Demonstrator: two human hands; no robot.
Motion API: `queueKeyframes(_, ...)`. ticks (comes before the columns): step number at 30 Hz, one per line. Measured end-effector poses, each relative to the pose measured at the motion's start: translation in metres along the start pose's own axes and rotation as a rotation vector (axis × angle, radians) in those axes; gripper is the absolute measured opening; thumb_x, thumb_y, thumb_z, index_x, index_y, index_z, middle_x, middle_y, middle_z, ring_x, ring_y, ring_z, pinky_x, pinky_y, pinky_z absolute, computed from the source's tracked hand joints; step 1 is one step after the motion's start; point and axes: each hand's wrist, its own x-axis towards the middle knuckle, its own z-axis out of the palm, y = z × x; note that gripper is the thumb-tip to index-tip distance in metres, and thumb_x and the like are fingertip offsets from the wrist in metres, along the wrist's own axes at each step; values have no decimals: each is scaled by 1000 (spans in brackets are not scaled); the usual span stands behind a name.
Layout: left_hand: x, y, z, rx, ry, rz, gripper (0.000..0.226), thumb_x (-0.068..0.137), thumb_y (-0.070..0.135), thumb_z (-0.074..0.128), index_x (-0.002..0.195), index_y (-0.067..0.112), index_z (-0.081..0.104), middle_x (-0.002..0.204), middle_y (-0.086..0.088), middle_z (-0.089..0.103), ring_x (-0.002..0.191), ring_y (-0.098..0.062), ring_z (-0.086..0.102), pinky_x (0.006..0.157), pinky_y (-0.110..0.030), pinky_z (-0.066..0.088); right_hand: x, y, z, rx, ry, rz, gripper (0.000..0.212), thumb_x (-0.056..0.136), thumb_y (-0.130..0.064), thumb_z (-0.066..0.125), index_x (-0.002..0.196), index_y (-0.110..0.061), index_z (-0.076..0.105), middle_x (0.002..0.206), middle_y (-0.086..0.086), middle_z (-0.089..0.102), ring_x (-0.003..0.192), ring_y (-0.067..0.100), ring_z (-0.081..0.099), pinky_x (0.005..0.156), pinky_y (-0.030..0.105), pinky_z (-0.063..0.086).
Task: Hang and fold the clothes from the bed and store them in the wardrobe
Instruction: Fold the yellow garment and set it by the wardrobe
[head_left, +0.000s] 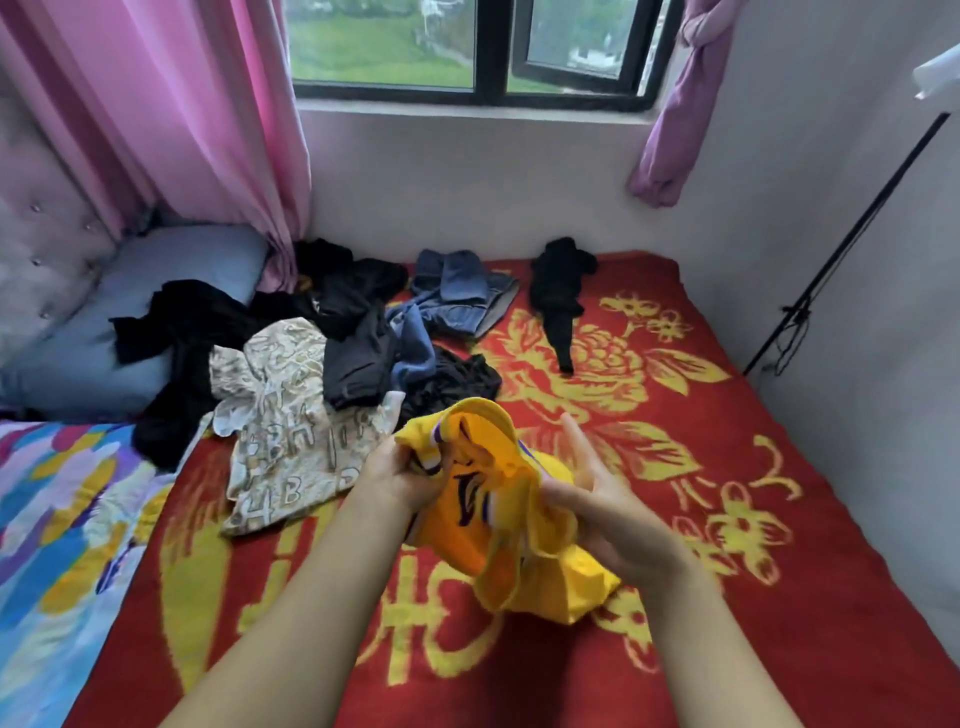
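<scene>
1. The yellow jersey (498, 525) is bunched up and held just above the red blanket (727, 597), near the foot-side middle of the bed, with its lower end drooping onto the blanket toward the near edge.
2. The left hand (400, 478) grips the top of it, fingers curled into the fabric by the purple-striped trim. The right hand (602, 499) is under the other side; its fingers look mostly straight and spread, pointing toward the window, with the thumb side tucked into the cloth, so I can't tell how firmly it's holding.
3. So the jersey sits right between both hands, long axis running roughly from far-left down to near-right. Left hand has the better grip; my guess is it needs shaking out flat before folding.
4. Still waiting: a cream printed shirt (280, 431) just left of the hands, a dark pile (358, 332) and jeans (457, 296) toward the headboard-side far edge, and a black piece (561, 296) lying alone near the far right corner.
5. A blue pillow (130, 312) sits at the left edge.
</scene>
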Motion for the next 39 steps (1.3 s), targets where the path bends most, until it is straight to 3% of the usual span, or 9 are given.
queueKeyframes(5, -28, 2, 0, 192, -42, -44, 35, 98, 20, 42, 91, -9, 61, 72, -15, 62, 56, -27, 65, 40, -32, 54, -3, -13, 3, 35, 266, -38, 46, 90, -1, 57, 130, -22, 51, 91, 19, 68, 58, 22, 62, 43, 26, 48)
queueKeyframes(8, -33, 4, -7, 566, 122, 350, 30, 95, 8, 51, 123, -1, 51, 87, -11, 62, 66, -21, 63, 46, -30, 55, -3, -32, 4, -10, 244, -40, 41, 84, -13, 67, 124, -11, 55, 82, 11, 70, 52, 14, 59, 36, 20, 40)
queueKeyframes(11, -40, 5, -10, 924, 102, 696, 56, 88, -6, 44, 139, 15, 42, 126, -8, 50, 106, -27, 60, 87, -43, 56, -8, -48, 12, -293, 110, -36, 52, 74, -25, 81, 120, -33, 59, 88, 5, 71, 61, 13, 61, 45, 19, 44)
queueKeyframes(15, -52, 7, -5, 1098, -101, 865, 42, 86, -11, 43, 110, 16, 65, 110, -9, 64, 106, -22, 62, 86, -25, 54, -3, -67, 24, -662, 89, -38, 49, 78, -11, 72, 109, -46, 57, 88, 6, 65, 66, 16, 60, 56, 23, 46)
queueKeyframes(20, -46, -13, 5, 1696, -334, 859, 74, 82, 38, 65, 145, 36, 26, 133, 25, 37, 124, 8, 37, 97, -12, 33, 3, -88, 42, -767, 119, -86, 29, 81, -11, 55, 98, -31, 67, 78, 1, 64, 60, 10, 57, 47, 20, 41)
queueKeyframes(24, -25, -19, 23, 1661, -120, 836, 5, 85, 20, 62, 87, 20, 58, 75, 3, 58, 72, -16, 57, 63, -33, 46, 9, -107, 47, -825, 204, -147, 27, 91, -10, 47, 94, -25, 70, 69, -2, 58, 48, 5, 49, 40, 18, 35)
queueKeyframes(25, -20, -13, 22, 1653, -54, 848, 14, 83, 11, 59, 70, 16, 57, 68, 0, 55, 67, -18, 53, 60, -33, 42, 10, -112, 45, -878, 265, -150, 28, 92, -10, 46, 93, -25, 69, 69, -1, 56, 47, 7, 47, 40, 19, 35)
queueKeyframes(32, -33, 45, 23, 1348, 74, 1032, 15, 70, 15, 53, 70, 5, 65, 60, -2, 55, 59, -14, 48, 56, -27, 36, 4, -134, -5, -1514, 813, -153, 27, 77, -2, 51, 89, -22, 65, 85, 6, 63, 78, 29, 54, 66, 34, 48)
queueKeyframes(39, -67, 76, 40, 1401, -258, 1044, 15, 76, 19, 44, 65, 12, 52, 50, 14, 43, 46, 0, 40, 44, -14, 32, -6, -156, -32, -1033, 344, -293, 22, 91, -10, 50, 71, -11, 60, 55, -9, 47, 55, 10, 44, 54, 25, 35)
